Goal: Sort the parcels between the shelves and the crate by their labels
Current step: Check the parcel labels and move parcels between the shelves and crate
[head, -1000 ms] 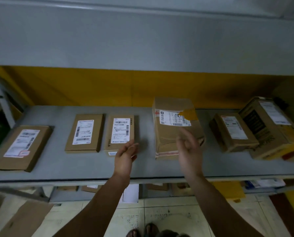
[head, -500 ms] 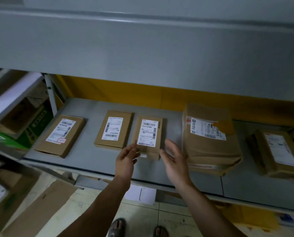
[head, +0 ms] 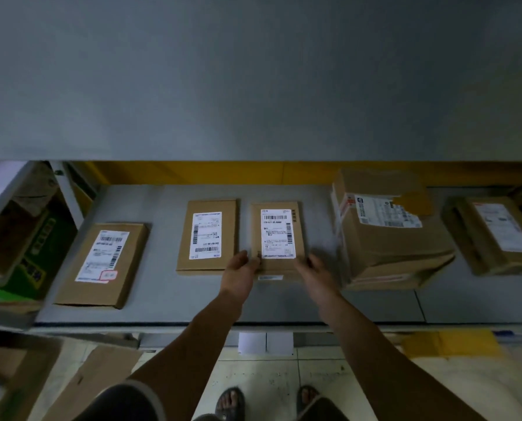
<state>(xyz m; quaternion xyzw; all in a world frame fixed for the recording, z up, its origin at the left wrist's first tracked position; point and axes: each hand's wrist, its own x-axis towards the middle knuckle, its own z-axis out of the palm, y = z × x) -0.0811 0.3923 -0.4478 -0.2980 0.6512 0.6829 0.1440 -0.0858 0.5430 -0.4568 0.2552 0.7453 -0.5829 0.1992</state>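
- Since the flat parcel [head: 277, 238] lies label-up mid shelf [head: 162, 299], thin cardboard, prob light + stiff: take its long edges near the front.
- At its near corners: left hand [head: 238, 273] touching, right hand [head: 317, 268] blurry just beside, fingers loose, no grip yet afaict.
- Neighbor parcel [head: 208, 237] close on left, bulky box [head: 387, 247] right, so tight for fingers.
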